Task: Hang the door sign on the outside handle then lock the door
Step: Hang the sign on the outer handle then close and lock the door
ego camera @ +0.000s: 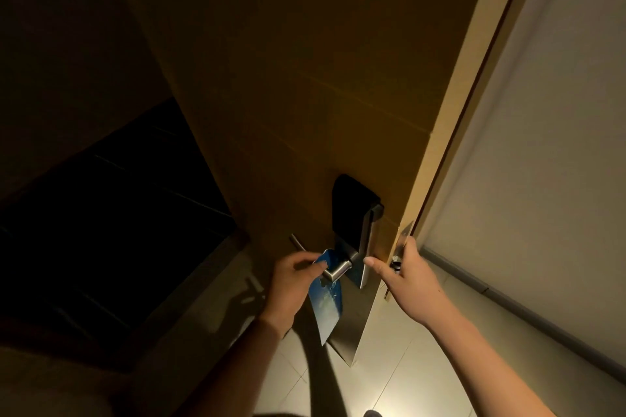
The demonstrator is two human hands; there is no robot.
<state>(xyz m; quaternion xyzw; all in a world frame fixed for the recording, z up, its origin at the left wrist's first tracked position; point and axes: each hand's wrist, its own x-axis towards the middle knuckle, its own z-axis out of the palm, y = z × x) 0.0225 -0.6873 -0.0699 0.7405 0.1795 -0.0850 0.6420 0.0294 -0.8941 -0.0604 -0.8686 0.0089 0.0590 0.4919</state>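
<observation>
A brown wooden door [305,95] stands partly open, its light edge [450,112] facing me. A metal lever handle [337,270] juts from a black lock unit [352,210] on a steel plate. A blue door sign [327,305] hangs around that lever, its top looped over the bar. My left hand [293,284] pinches the sign's upper part beside the lever. My right hand [403,276] grips the door's edge at the latch plate, thumb on the near face, fingers wrapped behind.
A pale wall [542,145] with a grey skirting strip runs along the right. Light floor tiles [389,376] lie below the door. To the left is a dark opening [118,213] with a dim wall above it.
</observation>
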